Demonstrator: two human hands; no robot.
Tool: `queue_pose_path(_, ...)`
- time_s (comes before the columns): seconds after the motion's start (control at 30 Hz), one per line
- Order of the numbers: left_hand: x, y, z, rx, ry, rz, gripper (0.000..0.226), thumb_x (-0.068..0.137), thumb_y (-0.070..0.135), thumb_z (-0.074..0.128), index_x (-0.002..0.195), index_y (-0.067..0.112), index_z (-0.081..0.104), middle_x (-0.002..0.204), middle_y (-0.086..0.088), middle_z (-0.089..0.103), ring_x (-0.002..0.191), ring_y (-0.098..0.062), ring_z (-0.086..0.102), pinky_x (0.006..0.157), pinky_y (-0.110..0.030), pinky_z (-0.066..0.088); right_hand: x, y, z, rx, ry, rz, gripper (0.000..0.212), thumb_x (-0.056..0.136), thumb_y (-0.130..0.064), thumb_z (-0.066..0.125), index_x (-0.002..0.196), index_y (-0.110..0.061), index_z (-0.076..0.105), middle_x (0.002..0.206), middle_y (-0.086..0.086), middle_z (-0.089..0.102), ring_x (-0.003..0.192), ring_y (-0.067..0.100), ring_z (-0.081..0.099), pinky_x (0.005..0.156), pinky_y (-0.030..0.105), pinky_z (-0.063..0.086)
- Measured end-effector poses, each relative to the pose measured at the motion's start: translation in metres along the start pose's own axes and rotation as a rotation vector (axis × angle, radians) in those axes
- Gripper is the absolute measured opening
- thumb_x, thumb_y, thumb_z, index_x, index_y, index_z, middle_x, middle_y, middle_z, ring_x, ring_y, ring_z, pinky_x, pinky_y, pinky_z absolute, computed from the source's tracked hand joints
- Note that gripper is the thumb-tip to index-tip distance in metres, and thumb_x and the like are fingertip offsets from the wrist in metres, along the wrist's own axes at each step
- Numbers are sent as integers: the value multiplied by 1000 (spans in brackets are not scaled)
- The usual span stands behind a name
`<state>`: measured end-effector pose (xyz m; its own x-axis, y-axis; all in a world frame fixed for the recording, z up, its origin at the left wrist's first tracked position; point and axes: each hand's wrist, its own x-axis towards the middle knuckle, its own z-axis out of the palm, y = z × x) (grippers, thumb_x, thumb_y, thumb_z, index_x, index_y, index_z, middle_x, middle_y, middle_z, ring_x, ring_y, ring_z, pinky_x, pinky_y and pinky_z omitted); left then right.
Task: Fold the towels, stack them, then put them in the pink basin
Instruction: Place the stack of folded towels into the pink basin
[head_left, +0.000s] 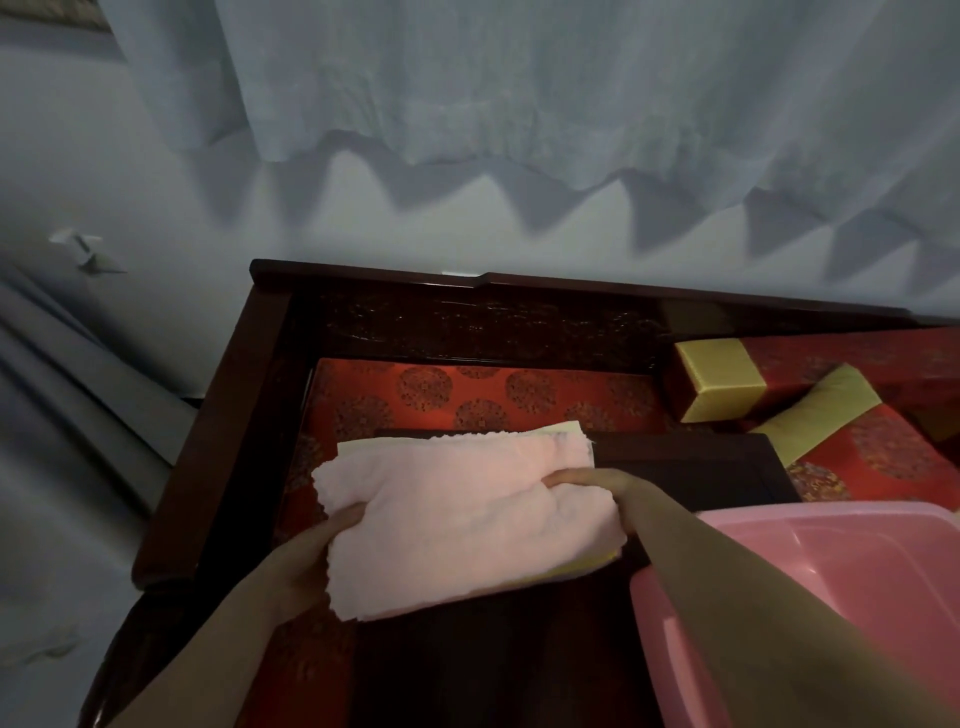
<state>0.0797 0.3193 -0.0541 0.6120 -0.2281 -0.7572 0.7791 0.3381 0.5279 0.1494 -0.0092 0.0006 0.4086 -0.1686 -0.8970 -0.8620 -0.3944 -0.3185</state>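
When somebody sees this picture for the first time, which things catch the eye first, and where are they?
The folded pink towel in the middle stands out first; it lies on a yellow towel, and the left hand and right hand grip the stack at its sides. At the lower right is the pink basin, and at the upper right lie red cushions with gold ends.

You have no text, label, brand or number to read here. The pink towel (467, 514) in your grip shows plain cloth. Just beyond it, the red cushion (467, 387) carries round woven medallions, which are pattern only. The carving on the dark wooden backrest (467, 327) is too dim to make out.
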Motion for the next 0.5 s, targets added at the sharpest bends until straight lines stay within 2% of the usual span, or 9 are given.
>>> queue_pose_path(0.07, -7, 2, 5, -1, 24, 38, 79, 46, 42, 89, 114, 11, 65, 102, -12, 74, 102, -29, 65, 80, -41, 50, -2, -2, 2, 39, 2, -56, 33, 75, -39, 75, 94, -13, 70, 96, 10, 70, 82, 20, 61, 86, 30, 46)
queue_pose_path(0.13, -14, 5, 7, 0, 63, 87, 77, 41, 45, 89, 107, 12, 68, 98, -12, 75, 89, -27, 70, 78, -40, 50, -5, -4, 4, 69, 4, -110, 54, 61, -43, 84, 102, -11, 68, 101, 8, 69, 93, 22, 62, 90, 31, 47)
queue_pose_path(0.2, -27, 11, 13, -12, 86, 128, 66, 51, 43, 83, 108, 13, 69, 107, -14, 72, 92, -28, 68, 86, -42, 50, -2, -4, -3, 87, -32, -166, 83, 38, -48, 92, 108, -10, 69, 106, 8, 71, 101, 24, 66, 98, 37, 49)
queue_pose_path(0.23, -35, 15, 17, -31, 85, 143, 58, 60, 40, 76, 111, 13, 67, 112, -15, 70, 97, -28, 66, 89, -43, 49, -5, -7, -6, 93, -50, -186, 86, 34, -47, 93, 108, -11, 69, 108, 8, 72, 101, 24, 67, 99, 39, 49)
queue_pose_path(0.3, -48, 19, 26, -28, 104, 177, 52, 70, 37, 67, 115, 11, 63, 102, -15, 72, 91, -28, 67, 82, -42, 50, -19, -13, -13, 106, -67, -244, 78, 39, -45, 93, 106, -11, 70, 106, 8, 73, 101, 24, 67, 98, 39, 49)
queue_pose_path(0.4, -75, 29, 46, -14, 98, 230, 34, 74, 37, 60, 97, 12, 63, 67, -8, 75, 57, -20, 71, 64, -38, 47, -64, -19, -25, 139, -68, -330, 63, 52, -39, 90, 105, -11, 70, 106, 9, 72, 100, 24, 67, 96, 38, 50)
queue_pose_path(0.47, -93, 37, 61, -2, 36, 262, 30, 73, 40, 67, 90, 15, 68, 73, -7, 76, 57, -17, 72, 60, -36, 53, -86, -18, -41, 161, -71, -400, 52, 62, -35, 86, 104, -11, 68, 104, 8, 72, 98, 22, 67, 90, 37, 52)
queue_pose_path(0.5, -104, 42, 70, 9, -3, 300, 36, 61, 44, 78, 85, 18, 74, 80, -7, 77, 62, -17, 73, 60, -34, 55, -97, -15, -51, 175, -75, -432, 49, 65, -34, 85, 104, -10, 68, 102, 8, 72, 97, 22, 67, 88, 36, 53)
